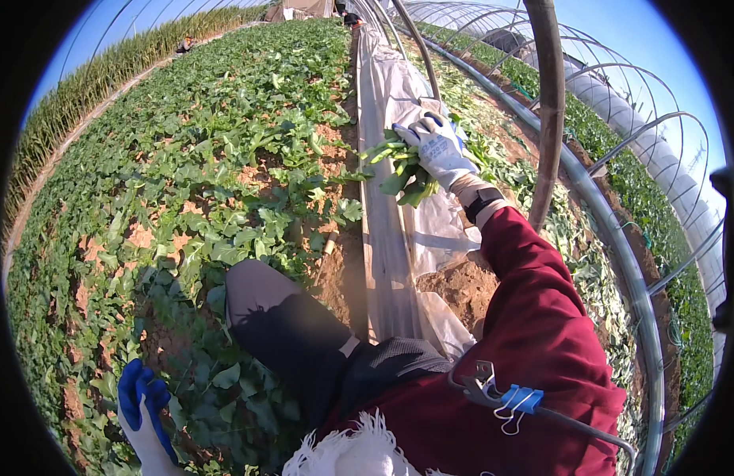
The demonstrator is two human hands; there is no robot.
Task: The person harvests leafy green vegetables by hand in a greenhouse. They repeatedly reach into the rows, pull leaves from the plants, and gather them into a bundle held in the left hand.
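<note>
My right hand [438, 149], in a white knit glove with blue coating, is closed on a bunch of leafy green plants [405, 169]. Cut stalks point left and broad leaves hang below the palm, over the whitish plastic sheeting [381, 238]. A dark band circles that wrist, below a red sleeve. At the lower left, my left hand [144, 404], in a matching glove, is raised over the low leafy crop [224, 381] with its blue-coated fingers slightly curled. Nothing shows in it. My bent knee lies between the two hands.
A wooden post [548, 113] stands right of my right arm, beside a long metal pipe [625, 262] and curved hoop frames. Bare soil [462, 291] lies by the sheeting. Cut greens [587, 250] cover the ground at right. Two people crouch far off, near the top.
</note>
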